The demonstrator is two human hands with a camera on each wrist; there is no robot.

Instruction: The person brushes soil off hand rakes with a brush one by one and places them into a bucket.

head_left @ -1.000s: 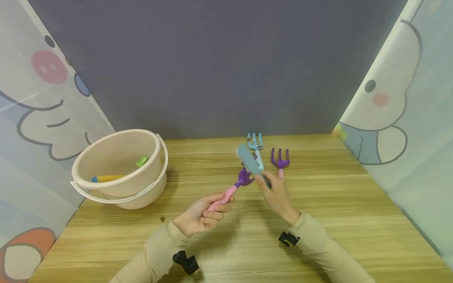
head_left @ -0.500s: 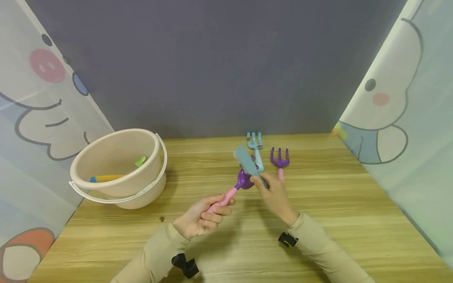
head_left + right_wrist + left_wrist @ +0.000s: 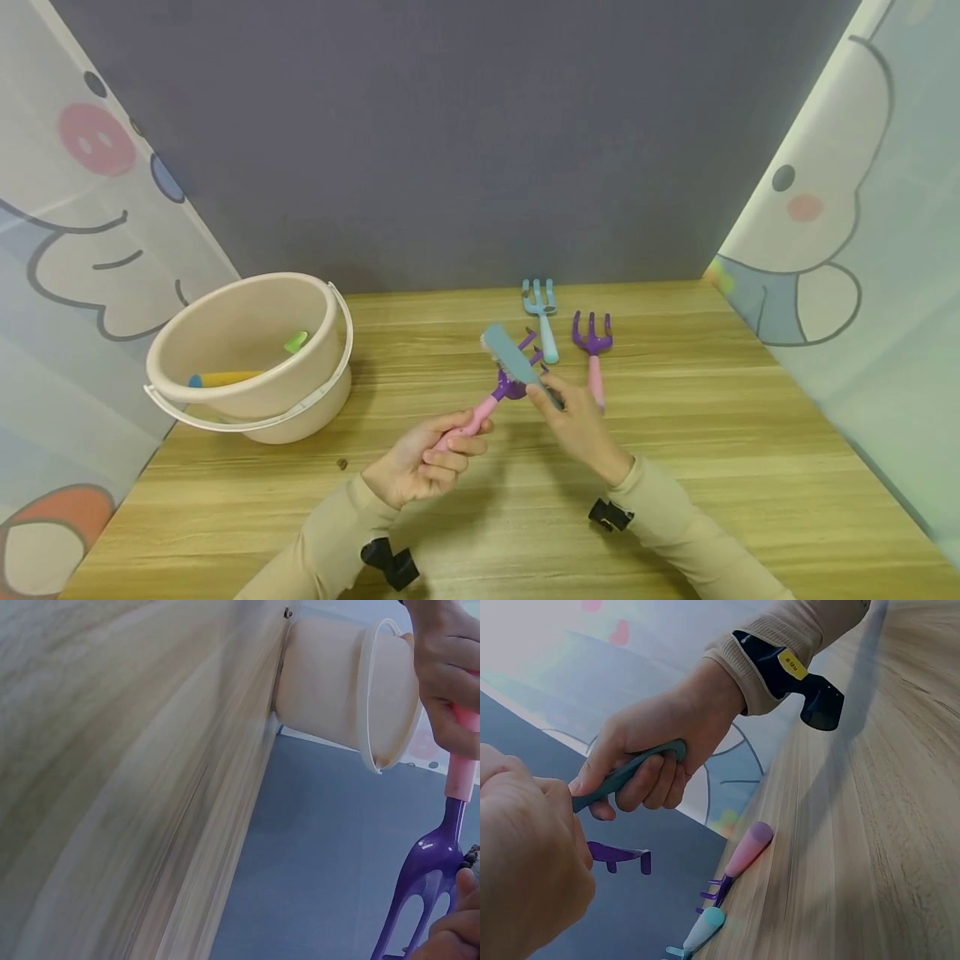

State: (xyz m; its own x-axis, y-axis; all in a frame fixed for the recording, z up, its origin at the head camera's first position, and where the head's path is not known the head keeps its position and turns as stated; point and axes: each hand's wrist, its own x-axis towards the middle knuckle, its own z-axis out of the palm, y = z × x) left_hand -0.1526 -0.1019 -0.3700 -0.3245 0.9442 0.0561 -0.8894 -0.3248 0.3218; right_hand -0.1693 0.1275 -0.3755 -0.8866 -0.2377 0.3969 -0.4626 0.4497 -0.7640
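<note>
My left hand (image 3: 429, 460) grips the pink handle of a purple-headed hand rake (image 3: 480, 414), raised above the table with its tines pointing away. In my right hand (image 3: 577, 427) is a blue-grey brush (image 3: 510, 354), its white bristles down against the rake head; the contact itself is mostly covered. The right wrist view shows dark specks beside the purple rake head (image 3: 435, 851). Fingers of the right hand (image 3: 656, 742) curl round the brush handle (image 3: 626, 774) in the left wrist view. Beyond lie a light-blue rake (image 3: 547, 333) and another purple-and-pink rake (image 3: 595, 367).
At the left stands a cream bucket (image 3: 318, 350) with a white handle, holding a yellow-and-blue piece (image 3: 225, 378) and a green piece (image 3: 297, 342). A small brown crumb (image 3: 342, 464) lies on the wooden table (image 3: 675, 517). A dark panel (image 3: 465, 150) closes off the back.
The brush has slid left and toward me along the held rake, from its tines toward the handle. The held rake has turned, so its tines now show beyond the brush.
</note>
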